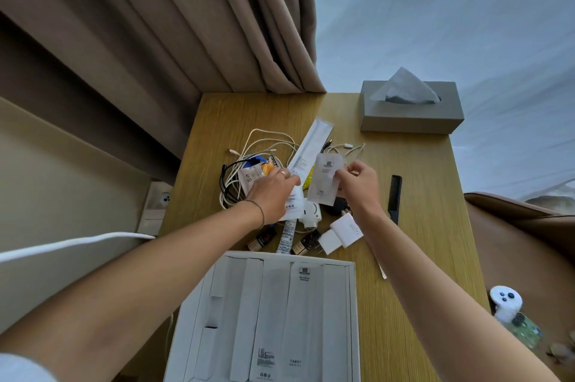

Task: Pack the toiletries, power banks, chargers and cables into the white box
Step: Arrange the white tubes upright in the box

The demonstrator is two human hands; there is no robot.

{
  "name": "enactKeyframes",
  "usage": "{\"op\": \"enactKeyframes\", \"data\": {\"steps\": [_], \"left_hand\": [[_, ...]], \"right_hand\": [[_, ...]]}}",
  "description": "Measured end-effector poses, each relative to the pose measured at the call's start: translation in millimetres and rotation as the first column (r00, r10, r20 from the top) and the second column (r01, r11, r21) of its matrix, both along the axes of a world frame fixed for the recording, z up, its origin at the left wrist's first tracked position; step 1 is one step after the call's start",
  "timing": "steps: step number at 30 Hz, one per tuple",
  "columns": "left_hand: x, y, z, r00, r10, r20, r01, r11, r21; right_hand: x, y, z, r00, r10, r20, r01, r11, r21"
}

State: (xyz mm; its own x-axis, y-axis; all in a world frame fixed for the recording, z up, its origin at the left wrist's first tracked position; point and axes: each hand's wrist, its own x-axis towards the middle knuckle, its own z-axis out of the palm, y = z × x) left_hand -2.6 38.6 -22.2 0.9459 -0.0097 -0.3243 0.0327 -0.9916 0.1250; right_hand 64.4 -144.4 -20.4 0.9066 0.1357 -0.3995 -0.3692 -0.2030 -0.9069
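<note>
Right hand (357, 177) pinches white sachet (325, 179); left hand (273, 191) beside it

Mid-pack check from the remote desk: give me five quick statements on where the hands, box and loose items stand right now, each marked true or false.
1. The right hand pinches a small white sachet. True.
2. The white box is empty. False: long white packets already lie inside.
3. The black comb lies on the table, right of the pile. True.
4. The tissue box sits at the table's near left corner. False: it stands at the far right corner.
5. The white chargers are packed. False: they lie on the table beyond the box.
</note>
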Motion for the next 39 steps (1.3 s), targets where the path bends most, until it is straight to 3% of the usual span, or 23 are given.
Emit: {"op": "enactKeyframes", "data": {"steps": [3, 7, 11, 18, 24, 29, 33, 39], "left_hand": [[10, -1, -5, 0.968, -0.245, -0.054, 0.250, 0.960, 0.130], [24, -9, -1, 0.838, -0.528, -0.140, 0.543, 0.777, 0.318], [34, -13, -3, 0.764, -0.592, -0.256, 0.640, 0.648, 0.412], [38, -8, -6, 0.699, -0.685, -0.204, 0.692, 0.578, 0.431], [25, -1, 9, 0.750, -0.625, -0.218, 0.655, 0.654, 0.378], [-2, 11, 29, 0.871, -0.490, 0.033, 0.452, 0.827, 0.334], [-32, 23, 44, 0.944, -0.185, 0.272, 0.180, 0.983, 0.045], [-87, 30, 62, 0.915, 0.124, 0.385, 0.007, 0.946, -0.323]], "right_hand": [[-4, -12, 12, 0.996, -0.040, -0.074, 0.052, 0.986, 0.158], [-10, -20, 20, 0.971, -0.075, -0.227, 0.139, 0.950, 0.279], [-16, -24, 28, 0.947, -0.051, -0.317, 0.170, 0.917, 0.360], [-30, -37, 44, 0.941, 0.108, -0.320, 0.064, 0.873, 0.483], [-51, -50, 48, 0.938, 0.183, -0.294, -0.036, 0.896, 0.442], [-80, -53, 54, 0.953, 0.110, -0.281, 0.010, 0.918, 0.397], [-106, -56, 60, 0.958, 0.123, -0.258, -0.011, 0.918, 0.396], [-145, -52, 65, 0.981, 0.133, -0.140, -0.089, 0.954, 0.287]]}}
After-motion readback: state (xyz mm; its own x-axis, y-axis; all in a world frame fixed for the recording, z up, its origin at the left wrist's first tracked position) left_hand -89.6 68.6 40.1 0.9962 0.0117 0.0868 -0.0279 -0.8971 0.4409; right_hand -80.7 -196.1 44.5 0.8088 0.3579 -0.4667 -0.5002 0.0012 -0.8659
